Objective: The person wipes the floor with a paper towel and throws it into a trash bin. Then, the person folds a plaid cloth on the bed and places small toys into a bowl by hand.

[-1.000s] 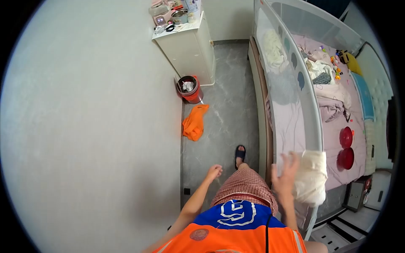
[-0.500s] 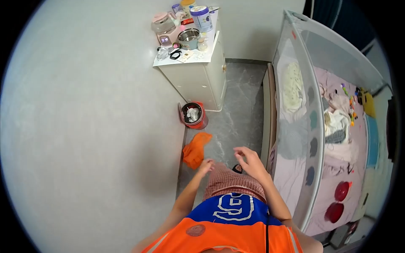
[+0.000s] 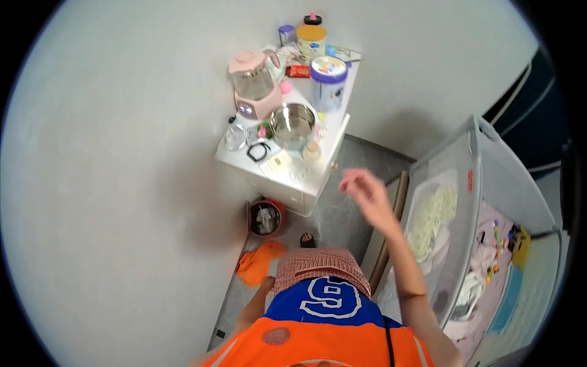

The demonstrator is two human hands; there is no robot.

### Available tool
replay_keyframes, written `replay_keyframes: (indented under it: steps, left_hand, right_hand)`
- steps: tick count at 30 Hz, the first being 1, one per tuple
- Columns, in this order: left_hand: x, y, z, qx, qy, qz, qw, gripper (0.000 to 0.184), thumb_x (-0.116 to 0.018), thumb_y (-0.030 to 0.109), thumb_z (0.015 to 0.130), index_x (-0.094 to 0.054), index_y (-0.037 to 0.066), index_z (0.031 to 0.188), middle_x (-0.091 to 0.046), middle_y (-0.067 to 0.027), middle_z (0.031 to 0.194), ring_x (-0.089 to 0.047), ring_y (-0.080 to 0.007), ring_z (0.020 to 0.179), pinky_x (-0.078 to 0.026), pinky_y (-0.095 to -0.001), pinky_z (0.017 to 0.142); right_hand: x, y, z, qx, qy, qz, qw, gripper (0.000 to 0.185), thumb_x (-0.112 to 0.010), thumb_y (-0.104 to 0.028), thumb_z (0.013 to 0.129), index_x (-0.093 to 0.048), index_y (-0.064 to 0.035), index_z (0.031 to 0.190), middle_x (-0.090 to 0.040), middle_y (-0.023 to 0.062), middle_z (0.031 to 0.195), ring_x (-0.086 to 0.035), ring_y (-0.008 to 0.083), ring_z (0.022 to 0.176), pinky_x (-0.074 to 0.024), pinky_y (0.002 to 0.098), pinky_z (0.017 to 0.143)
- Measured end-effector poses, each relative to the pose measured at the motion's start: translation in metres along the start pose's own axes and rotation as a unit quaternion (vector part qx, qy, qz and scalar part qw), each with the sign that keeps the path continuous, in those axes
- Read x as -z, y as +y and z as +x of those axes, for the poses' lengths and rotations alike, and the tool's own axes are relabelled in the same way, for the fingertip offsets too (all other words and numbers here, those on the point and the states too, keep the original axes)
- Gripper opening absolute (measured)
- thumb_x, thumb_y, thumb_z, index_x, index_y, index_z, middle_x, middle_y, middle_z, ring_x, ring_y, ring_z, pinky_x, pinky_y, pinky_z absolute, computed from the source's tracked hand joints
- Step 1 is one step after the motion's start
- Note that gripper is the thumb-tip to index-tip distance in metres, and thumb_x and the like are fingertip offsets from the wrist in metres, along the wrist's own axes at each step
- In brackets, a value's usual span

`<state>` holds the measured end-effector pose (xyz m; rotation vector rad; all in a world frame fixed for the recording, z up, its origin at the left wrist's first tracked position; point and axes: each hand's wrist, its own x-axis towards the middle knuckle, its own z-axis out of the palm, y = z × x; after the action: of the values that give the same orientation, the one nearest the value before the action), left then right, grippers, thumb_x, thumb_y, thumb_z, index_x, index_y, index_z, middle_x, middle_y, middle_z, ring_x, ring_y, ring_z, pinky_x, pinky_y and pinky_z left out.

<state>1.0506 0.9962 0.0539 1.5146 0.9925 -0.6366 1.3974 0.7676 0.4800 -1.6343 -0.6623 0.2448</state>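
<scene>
Our left hand [image 3: 267,284] hangs low beside the shorts [image 3: 321,266], too blurred for us to tell how its fingers stand; the cloth [image 3: 260,263] lies just ahead of it, and beyond that the bin [image 3: 277,207], holding crumpled pale litter. Our right hand [image 3: 365,191] hangs in the air, fingers loosely bent, holding nothing. The bottle [image 3: 312,151] stands upright on the cabinet [image 3: 275,190], ahead and left of that hand, apart from it; the right is the nearer hand. Just beyond the bottle sits the bowl [image 3: 288,145], steel inside showing, then the lidded can [image 3: 328,92] and the kettle [image 3: 254,85], its contents unclear to us.

A red bin [image 3: 281,212] holds pale rubbish [image 3: 265,221]; mesh rails [image 3: 445,177] edge the bed [image 3: 460,331]
</scene>
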Motion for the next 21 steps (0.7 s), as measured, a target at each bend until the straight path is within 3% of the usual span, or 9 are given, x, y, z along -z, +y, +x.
replay_keyframes:
  steps: [3,7,10,12,16,18,19,20,21]
  left_hand:
    - [0.008,0.082,0.031,0.011,-0.001,-0.056,0.998,0.026,-0.051,0.025,0.086,-0.058,0.003,0.098,-0.061,-0.0107,0.083,-0.057,-0.0196,0.061,-0.046,-0.0314,0.054]
    - [-0.006,0.2,0.045,-0.047,0.062,-0.2,0.977,0.028,-0.052,0.027,0.088,-0.056,0.004,0.103,-0.062,-0.0092,0.085,-0.058,-0.0169,0.06,-0.047,-0.03,0.055]
    - [-0.04,0.214,0.06,-0.004,0.133,-0.307,0.942,0.026,-0.052,0.025,0.088,-0.056,0.004,0.101,-0.062,-0.0077,0.083,-0.058,-0.0155,0.06,-0.047,-0.0301,0.055]
    - [-0.075,0.198,0.067,-0.013,0.188,-0.39,0.901,0.026,-0.053,0.025,0.086,-0.056,0.004,0.101,-0.062,-0.0079,0.08,-0.057,-0.015,0.06,-0.048,-0.0292,0.055]
    - [-0.172,0.226,0.034,0.185,0.278,-0.482,0.81,0.028,-0.054,0.027,0.083,-0.057,0.006,0.103,-0.06,-0.0063,0.074,-0.057,-0.0134,0.06,-0.047,-0.0314,0.053]
    - [-0.215,0.24,0.03,0.196,0.275,-0.497,0.8,0.03,-0.053,0.027,0.082,-0.058,0.005,0.103,-0.062,-0.0084,0.077,-0.06,-0.0172,0.063,-0.048,-0.0345,0.056]
    - [-0.242,0.249,0.032,0.201,0.261,-0.488,0.808,0.033,-0.053,0.027,0.081,-0.06,0.003,0.102,-0.065,-0.0104,0.08,-0.062,-0.021,0.066,-0.049,-0.0377,0.059]
    - [-0.263,0.263,0.036,0.206,0.279,-0.523,0.778,0.033,-0.053,0.027,0.081,-0.06,0.003,0.102,-0.065,-0.0104,0.08,-0.062,-0.021,0.066,-0.049,-0.0377,0.059]
    - [-0.279,0.272,0.04,0.213,0.325,-0.457,0.8,0.036,-0.052,0.027,0.079,-0.062,0.001,0.101,-0.065,-0.0145,0.088,-0.063,-0.0272,0.074,-0.05,-0.0404,0.066]
  right_hand:
    - [0.045,0.009,0.137,0.027,0.071,-0.017,0.997,0.025,-0.056,-0.016,0.089,-0.057,-0.0021,0.11,-0.062,0.0053,0.087,-0.059,0.0139,0.082,-0.0467,0.0302,0.078]
    - [0.066,0.03,0.331,0.151,0.01,-0.145,0.978,0.032,-0.06,-0.019,0.086,-0.056,-0.0041,0.114,-0.058,0.0069,0.081,-0.057,0.0158,0.077,-0.0457,0.0282,0.074]
    - [0.047,0.084,0.469,0.2,-0.092,-0.168,0.961,0.035,-0.061,-0.019,0.085,-0.055,-0.0052,0.117,-0.06,0.0111,0.085,-0.059,0.0205,0.078,-0.0458,0.0311,0.077]
    - [0.02,0.115,0.542,0.214,-0.153,-0.303,0.916,0.046,-0.063,-0.019,0.081,-0.05,-0.0103,0.125,-0.058,0.0168,0.103,-0.056,0.0293,0.094,-0.0456,0.0383,0.083]
    - [-0.037,0.169,0.622,0.331,-0.243,-0.421,0.808,0.069,-0.068,-0.021,0.073,-0.038,-0.0226,0.135,-0.04,0.0218,0.128,-0.041,0.042,0.114,-0.0431,0.0484,0.09]
    - [-0.055,0.182,0.637,0.365,-0.258,-0.479,0.755,0.064,-0.069,-0.018,0.074,-0.042,-0.0214,0.132,-0.043,0.0216,0.126,-0.043,0.0414,0.114,-0.041,0.0462,0.094]
    - [-0.064,0.2,0.649,0.371,-0.248,-0.52,0.729,0.049,-0.066,-0.021,0.077,-0.052,-0.0151,0.123,-0.049,0.0197,0.122,-0.045,0.0379,0.114,-0.0408,0.0448,0.095]
    - [-0.084,0.251,0.701,0.452,-0.308,-0.533,0.646,0.035,-0.062,-0.024,0.08,-0.06,-0.0074,0.111,-0.056,0.0182,0.114,-0.049,0.0343,0.111,-0.0412,0.0449,0.093]
    - [-0.081,0.234,0.698,0.384,-0.317,-0.492,0.714,0.03,-0.057,-0.022,0.083,-0.061,-0.0017,0.104,-0.059,0.0185,0.108,-0.052,0.0326,0.108,-0.04,0.0452,0.093]
